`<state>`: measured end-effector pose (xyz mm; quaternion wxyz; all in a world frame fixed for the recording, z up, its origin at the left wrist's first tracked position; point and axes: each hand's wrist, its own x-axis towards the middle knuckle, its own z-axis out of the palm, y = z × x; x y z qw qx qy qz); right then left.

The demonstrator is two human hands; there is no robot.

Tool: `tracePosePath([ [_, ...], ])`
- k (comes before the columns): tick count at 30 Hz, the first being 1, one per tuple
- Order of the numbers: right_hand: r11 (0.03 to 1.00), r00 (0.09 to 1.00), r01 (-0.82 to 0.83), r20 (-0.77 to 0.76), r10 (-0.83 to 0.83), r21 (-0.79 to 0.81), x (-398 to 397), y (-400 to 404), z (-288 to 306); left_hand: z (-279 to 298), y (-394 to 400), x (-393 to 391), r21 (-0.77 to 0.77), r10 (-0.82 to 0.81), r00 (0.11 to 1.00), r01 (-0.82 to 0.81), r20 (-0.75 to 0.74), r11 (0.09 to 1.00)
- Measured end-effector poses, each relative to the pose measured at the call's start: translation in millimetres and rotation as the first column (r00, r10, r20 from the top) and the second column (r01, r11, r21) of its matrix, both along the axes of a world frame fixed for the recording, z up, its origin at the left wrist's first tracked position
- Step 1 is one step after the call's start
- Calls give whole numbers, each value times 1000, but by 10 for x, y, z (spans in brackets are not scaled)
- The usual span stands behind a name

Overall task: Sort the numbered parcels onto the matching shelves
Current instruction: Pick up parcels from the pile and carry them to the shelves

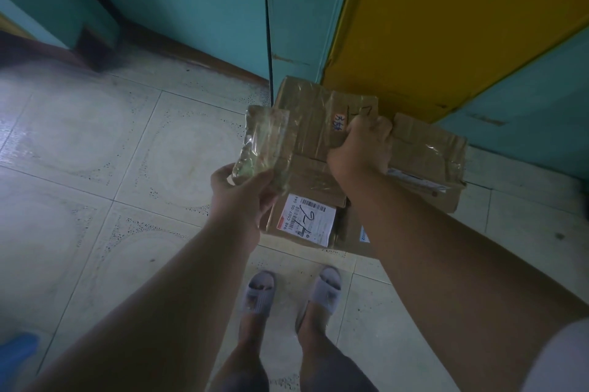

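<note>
Both hands point(242, 200) grip taped parcels point(312, 136) stacked between them, above floor

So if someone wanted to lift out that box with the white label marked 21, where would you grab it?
Probably by its near edge, coming from below on the person's side. The labelled box lies at the bottom of the stack, its lower part jutting out bare. The left hand grips its left edge, the right hand presses the upper boxes, so the top is covered.

Bare forearms, white short sleeve point(561, 356), grey slide sandals point(259, 291)
</note>
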<state>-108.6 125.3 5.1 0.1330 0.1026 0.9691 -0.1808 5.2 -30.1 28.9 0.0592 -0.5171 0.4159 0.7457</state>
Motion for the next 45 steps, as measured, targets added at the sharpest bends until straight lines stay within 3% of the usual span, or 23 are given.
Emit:
tracePosePath([
  [5,979,998,40,-37,-49,-201,419,230,302,292,-13,122,20,0,999,1,-35,1000],
  [10,925,990,137,68,-121,-355,797,377,806,825,19,250,71,45,998,-41,-54,997],
  [14,807,955,286,87,-283,-517,1014,453,1412,1298,25,431,130,46,996,-36,-75,991],
  [18,634,912,344,84,-402,-693,1267,525,2092,1793,101,515,343,119,986,-73,-115,936],
  [22,479,898,289,62,-435,-829,1545,607,2556,2218,236,542,475,-58,966,175,-250,862],
  [27,290,911,240,112,-397,-926,1861,806,2907,2505,381,571,516,-206,886,416,-415,749],
  [32,104,867,254,179,-466,-962,2110,1057,3200,2648,640,674,541,-219,846,488,-485,685],
  [39,-221,855,291,357,-377,-931,2491,1821,3209,2835,1426,881,485,-321,780,597,-537,639],
  [42,-275,880,259,344,-327,-926,2684,2309,3170,2860,1893,1007,460,-361,750,637,-554,619],
  [45,-258,864,207,300,-404,-944,2843,2810,3228,2847,2309,1112,456,-386,745,648,-543,610],
])
